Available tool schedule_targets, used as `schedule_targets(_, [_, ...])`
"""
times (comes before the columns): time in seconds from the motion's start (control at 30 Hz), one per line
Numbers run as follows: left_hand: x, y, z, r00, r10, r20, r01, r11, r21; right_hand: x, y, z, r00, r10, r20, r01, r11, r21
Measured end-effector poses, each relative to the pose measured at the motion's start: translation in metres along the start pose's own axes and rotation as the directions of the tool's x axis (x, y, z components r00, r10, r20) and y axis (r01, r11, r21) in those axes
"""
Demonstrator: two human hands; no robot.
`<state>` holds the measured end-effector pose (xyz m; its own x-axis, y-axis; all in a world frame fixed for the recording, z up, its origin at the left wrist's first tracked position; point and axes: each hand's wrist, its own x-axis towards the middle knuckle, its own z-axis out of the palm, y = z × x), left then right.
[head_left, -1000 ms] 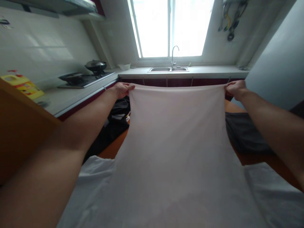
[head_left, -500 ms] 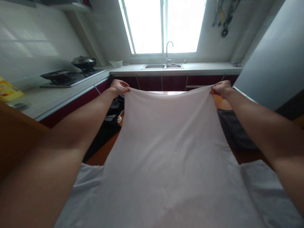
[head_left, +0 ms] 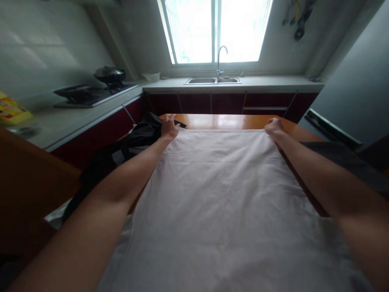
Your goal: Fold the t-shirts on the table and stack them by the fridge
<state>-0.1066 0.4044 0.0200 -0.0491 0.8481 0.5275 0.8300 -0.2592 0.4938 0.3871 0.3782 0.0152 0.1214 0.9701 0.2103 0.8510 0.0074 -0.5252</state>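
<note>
The white cloth [head_left: 225, 190] is apparently being spread, right hand [head_left: 274, 126] gripping its far-right corner, left hand [head_left: 169, 127] at its far-left, grip unclear, and smoothing likely calls for even tension.

No legible text, number or brand; label [head_left: 11, 108] on the yellow container [head_left: 18, 117] at far left too blurred.

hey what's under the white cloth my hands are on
An orange-brown table shows beyond the far edge and along both sides of the white cloth. Anything else beneath it is covered, so I can't tell.
</note>
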Motion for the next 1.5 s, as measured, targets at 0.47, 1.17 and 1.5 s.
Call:
schedule_targets(0.47, [-0.042, 0.009, 0.032, 0.849, -0.19, 0.494, -0.055, 0.897, 0.439, -0.045, -0.006, 0.056, 0.979, 0.172, 0.106, -0.121, 0.921, -0.37])
schedule_targets(1.17, [0.014, -0.061, -0.004, 0.94, -0.167, 0.296, -0.028, 0.829, 0.558, -0.093, -0.039, 0.032, 0.986, -0.157, -0.053, 0.149, 0.98, -0.131])
schedule_targets(1.5, [-0.065, 0.013, 0.019, 0.882, 0.003, 0.471, -0.198, 0.91, 0.364, -0.095, -0.026, 0.037, 1.0, -0.007, 0.013, 0.01, 0.947, -0.32])
